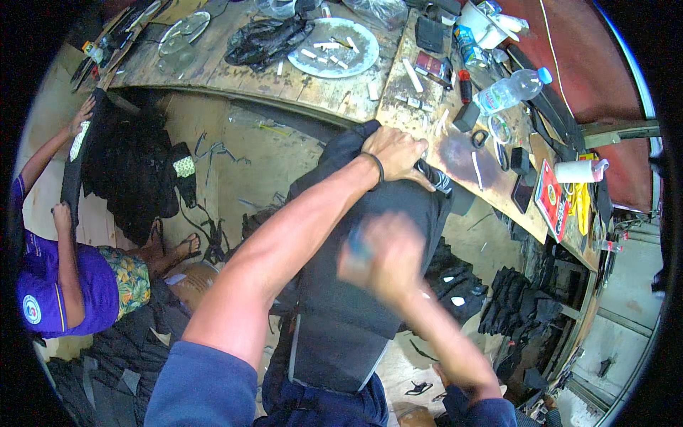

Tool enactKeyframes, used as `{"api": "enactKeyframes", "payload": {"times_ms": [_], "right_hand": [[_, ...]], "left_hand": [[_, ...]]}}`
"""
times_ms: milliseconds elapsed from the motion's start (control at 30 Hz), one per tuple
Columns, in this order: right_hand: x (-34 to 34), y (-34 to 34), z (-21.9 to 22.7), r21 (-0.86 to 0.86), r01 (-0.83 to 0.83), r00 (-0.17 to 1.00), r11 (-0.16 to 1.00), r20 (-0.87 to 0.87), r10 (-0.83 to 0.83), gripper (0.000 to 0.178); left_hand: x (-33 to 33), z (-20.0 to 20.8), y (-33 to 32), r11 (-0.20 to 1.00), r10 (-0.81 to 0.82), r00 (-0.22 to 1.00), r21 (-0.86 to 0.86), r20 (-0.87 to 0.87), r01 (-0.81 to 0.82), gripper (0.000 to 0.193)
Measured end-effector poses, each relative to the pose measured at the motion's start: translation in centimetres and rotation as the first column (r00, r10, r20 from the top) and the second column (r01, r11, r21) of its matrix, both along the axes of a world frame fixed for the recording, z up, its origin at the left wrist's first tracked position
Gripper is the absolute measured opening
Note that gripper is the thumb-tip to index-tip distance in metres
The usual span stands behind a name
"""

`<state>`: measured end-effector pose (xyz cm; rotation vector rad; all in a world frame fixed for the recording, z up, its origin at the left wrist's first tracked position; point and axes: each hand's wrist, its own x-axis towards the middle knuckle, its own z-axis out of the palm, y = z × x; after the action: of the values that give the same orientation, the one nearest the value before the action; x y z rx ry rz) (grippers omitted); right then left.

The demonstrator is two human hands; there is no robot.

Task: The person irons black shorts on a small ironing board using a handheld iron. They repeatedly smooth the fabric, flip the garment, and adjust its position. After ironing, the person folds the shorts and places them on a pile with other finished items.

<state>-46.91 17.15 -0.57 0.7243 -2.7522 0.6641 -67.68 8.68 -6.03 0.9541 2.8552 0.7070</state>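
Observation:
A long panel of black material (363, 277) runs from the wooden table's edge down over my lap, with a greyer flap at its near end. At its far end my left hand (400, 155) is closed on the black material, beside a dark band with white markings (435, 179). Over the middle of the panel, my right hand (390, 252) is smeared by motion. Its fingers are curled round a small bluish thing, too blurred to name.
On the wooden table (320, 89) are a round tray (359, 60) with white sticks, a water bottle (514, 91), scissors (500, 153) and a paper roll (580, 171). Black pieces (516, 302) lie stacked at right. Another person in purple (64, 285) holds a black strip at left.

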Motion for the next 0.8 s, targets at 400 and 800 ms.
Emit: {"api": "enactKeyframes", "payload": {"times_ms": [400, 800], "right_hand": [[-0.2, 1.6, 1.0, 0.022, 0.156, 0.987, 0.988, 0.041, -0.156, 0.035], [8.4, 2.5, -0.3, 0.057, 0.233, 0.969, 0.971, 0.074, -0.237, 0.038]], "left_hand": [[0.2, -0.1, 0.1, 0.998, 0.046, 0.999, -0.048, -0.025, -0.048, 0.09], [0.0, -0.2, 0.2, 0.995, 0.05, 0.996, -0.081, -0.067, -0.055, 0.088]]}}
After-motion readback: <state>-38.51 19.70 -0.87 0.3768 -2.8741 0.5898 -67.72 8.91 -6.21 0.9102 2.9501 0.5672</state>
